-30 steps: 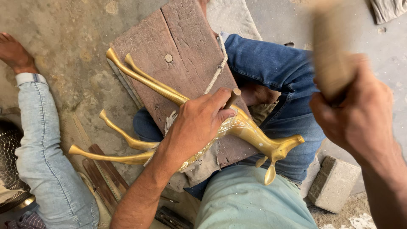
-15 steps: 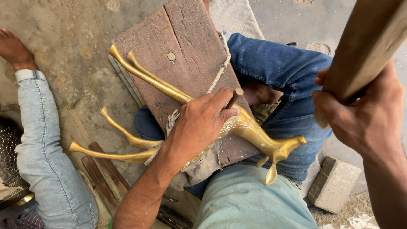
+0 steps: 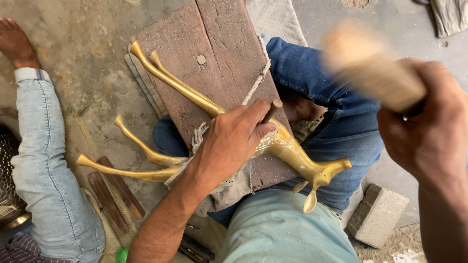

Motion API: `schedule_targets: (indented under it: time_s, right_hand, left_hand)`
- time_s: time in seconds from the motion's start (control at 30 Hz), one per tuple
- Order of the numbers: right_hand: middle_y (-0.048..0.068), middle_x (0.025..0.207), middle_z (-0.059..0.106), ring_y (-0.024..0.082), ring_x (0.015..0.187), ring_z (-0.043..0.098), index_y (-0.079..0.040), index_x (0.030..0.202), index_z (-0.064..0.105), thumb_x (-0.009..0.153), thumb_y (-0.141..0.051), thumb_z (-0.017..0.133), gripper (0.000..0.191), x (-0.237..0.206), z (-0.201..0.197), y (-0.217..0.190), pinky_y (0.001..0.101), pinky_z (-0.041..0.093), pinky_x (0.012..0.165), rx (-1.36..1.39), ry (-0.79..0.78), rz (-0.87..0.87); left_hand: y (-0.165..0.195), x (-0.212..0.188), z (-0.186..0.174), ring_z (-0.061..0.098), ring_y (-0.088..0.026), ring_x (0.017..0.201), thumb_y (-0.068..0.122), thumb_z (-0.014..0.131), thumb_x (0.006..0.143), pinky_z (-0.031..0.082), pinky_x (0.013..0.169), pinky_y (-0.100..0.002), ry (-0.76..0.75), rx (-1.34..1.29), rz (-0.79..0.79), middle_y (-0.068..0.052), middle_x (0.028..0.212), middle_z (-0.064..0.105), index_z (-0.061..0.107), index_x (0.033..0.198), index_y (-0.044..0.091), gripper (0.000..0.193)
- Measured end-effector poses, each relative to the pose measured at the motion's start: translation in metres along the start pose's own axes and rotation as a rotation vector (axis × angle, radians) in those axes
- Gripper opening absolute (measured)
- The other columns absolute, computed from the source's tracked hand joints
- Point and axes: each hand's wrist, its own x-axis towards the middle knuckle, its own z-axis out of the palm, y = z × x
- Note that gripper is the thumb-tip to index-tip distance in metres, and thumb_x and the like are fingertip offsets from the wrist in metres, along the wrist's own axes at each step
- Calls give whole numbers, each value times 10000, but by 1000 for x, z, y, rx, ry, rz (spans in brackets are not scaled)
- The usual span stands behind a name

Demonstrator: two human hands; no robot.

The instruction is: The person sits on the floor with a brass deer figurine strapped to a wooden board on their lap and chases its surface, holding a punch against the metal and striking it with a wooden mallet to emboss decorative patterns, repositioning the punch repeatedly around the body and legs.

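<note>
A brass animal figure [image 3: 292, 153] with long legs lies across a wooden board [image 3: 204, 63] on my lap, tied on with a pale rope [image 3: 253, 87]. My left hand [image 3: 229, 141] rests on its body and grips a thin chisel-like punch [image 3: 272, 111] set against the metal. My right hand [image 3: 429, 122] is raised at the right and grips a wooden mallet [image 3: 365, 63], which is blurred by motion.
Another person's leg in light jeans [image 3: 44, 160] and bare foot [image 3: 17, 44] lie at the left. Flat wooden sticks [image 3: 114, 195] rest on the concrete floor. A grey stone block [image 3: 378, 214] sits at the lower right, a cloth [image 3: 451, 14] at the top right.
The mallet in my right hand has swung, tilting from upright to a lower, leftward angle. My left hand and the punch stay in place on the figure.
</note>
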Motion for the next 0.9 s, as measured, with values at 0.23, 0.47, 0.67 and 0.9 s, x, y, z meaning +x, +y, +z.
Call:
schedule_targets:
  time_s: [0.23, 0.47, 0.67, 0.9]
  right_hand:
    - [128, 1024, 711, 195, 917, 712, 22, 1186, 550, 802, 28, 730, 424, 10, 0, -7, 330, 598, 822, -54, -26, -33]
    - [144, 990, 752, 266, 857, 741, -13, 1150, 667, 776, 69, 709, 385, 6, 6, -9, 409, 582, 773, -272, -24, -185]
    - [232, 1081, 703, 317, 950, 723, 56, 1240, 625, 870, 86, 693, 377, -7, 5, 3, 378, 597, 832, -84, -33, -104]
    - [185, 1144, 652, 238, 1065, 707, 44, 1363, 477, 950, 2, 704, 472, -13, 10, 15, 341, 613, 930, 311, -7, 44]
  left_hand:
    - [-3, -2, 2, 691, -403, 812, 206, 742, 946, 508, 645, -492, 41, 18, 29, -166, 826, 662, 548, 1124, 57, 302]
    - [-8, -7, 4, 681, -418, 846, 215, 756, 952, 500, 668, -500, 66, 12, 40, -174, 850, 658, 539, 1074, 50, 299]
    - [-9, -12, 3, 685, -411, 831, 226, 732, 952, 523, 651, -494, 75, 41, 60, -159, 860, 665, 589, 1179, 87, 302]
    - [-10, -11, 5, 704, -390, 818, 229, 725, 970, 537, 642, -488, 99, 31, 49, -146, 854, 667, 574, 1210, 84, 317]
